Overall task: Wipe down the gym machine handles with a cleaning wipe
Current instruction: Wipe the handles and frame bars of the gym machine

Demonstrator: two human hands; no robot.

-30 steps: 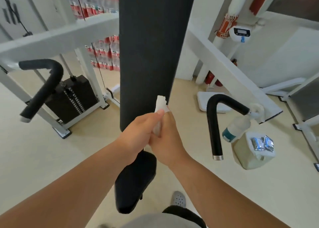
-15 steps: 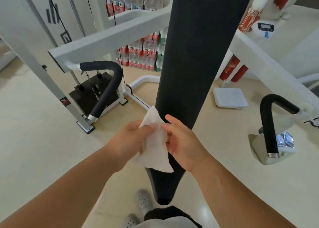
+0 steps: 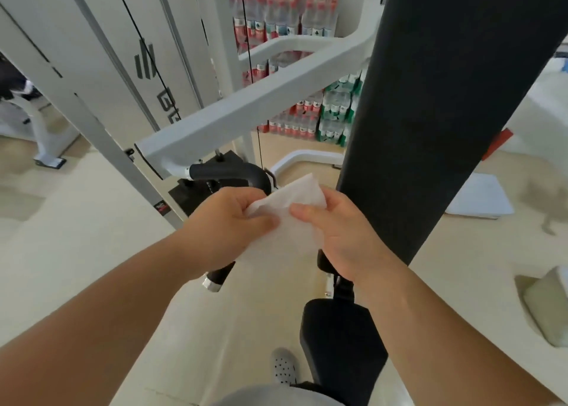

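Wipe (image 3: 285, 218): a thin, white, matte sheet with soft creases, held spread between both hands at the middle of the view, in front of the machine's near handle (image 3: 233, 172). The left hand (image 3: 224, 230) pinches the sheet's left edge, with the thumb pressed against curled fingers. The right hand (image 3: 341, 236) clamps the right edge, thumb flat on the front face and fingers behind the sheet. The upper corner of the sheet stands free as a blunt peak above the two hands.

The handle is a round tube in a black, slightly glossy grip covering. It leaves a white painted square-section frame arm (image 3: 246, 113), bends in a smooth curve and runs downward behind the left hand and the sheet. Its lower end shows again below the left wrist, finished with a polished metal cap (image 3: 210, 284). Contact between sheet and handle cannot be determined (the hands cover that area).

To the right stands a long back pad (image 3: 436, 113) in matte black upholstery, with a rounded black seat pad (image 3: 338, 338) below it. A black weight stack (image 3: 184, 196) sits behind the handle. Shrink-wrapped packs of bottled water (image 3: 285, 15) are stacked against the far wall. The floor (image 3: 76, 221) is smooth and pale beige.
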